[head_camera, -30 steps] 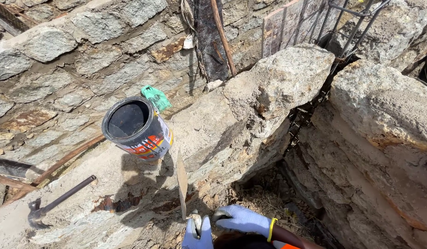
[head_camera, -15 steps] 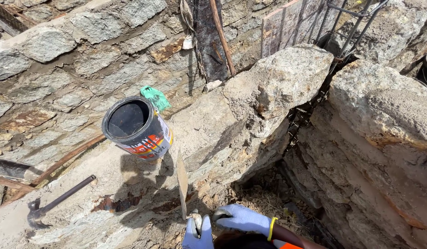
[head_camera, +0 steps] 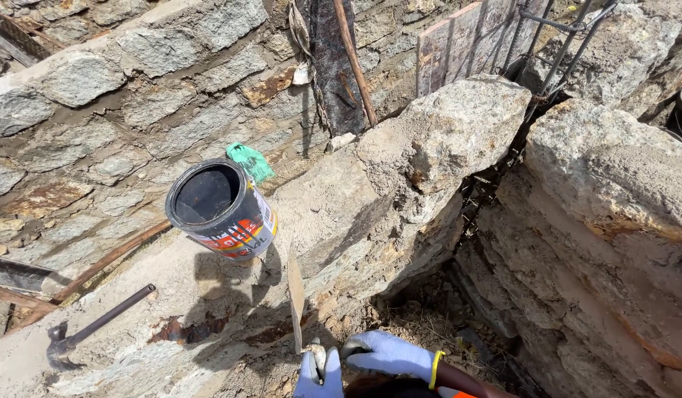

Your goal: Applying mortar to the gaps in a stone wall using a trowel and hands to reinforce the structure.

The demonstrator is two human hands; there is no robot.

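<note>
Both hands are sitting at the bottom edge of the head view, in pale blue-grey gloves. Left hand (head_camera: 319, 376) is wrapping closed around the handle of a trowel (head_camera: 296, 291), fingers clamped on it; the narrow blade is pointing up and away from the hand, lying against the face of the big stone block (head_camera: 400, 177) in front. Right hand (head_camera: 389, 354) is lying just beside the left, fingers stretched toward the trowel handle; can't tell whether it's gripping anything or only resting there, wrist is carrying a yellow cuff band. Black paint can (head_camera: 221, 210), open top, orange and white label, is standing tilted on the mortar-covered ledge (head_camera: 134, 324), up and left of the blade tip, near but not touching it. Green scrap (head_camera: 250, 161) is poking out just behind the can. Hammer (head_camera: 98, 328) with a dark metal handle is lying flat on the ledge, well left of the hands. Rusty bar (head_camera: 109, 258) is running diagonally between hammer and can. Stone wall (head_camera: 134, 96) is filling the upper left, second rock mass (head_camera: 614, 191) is standing to the right across a deep gap (head_camera: 459, 295).
</note>
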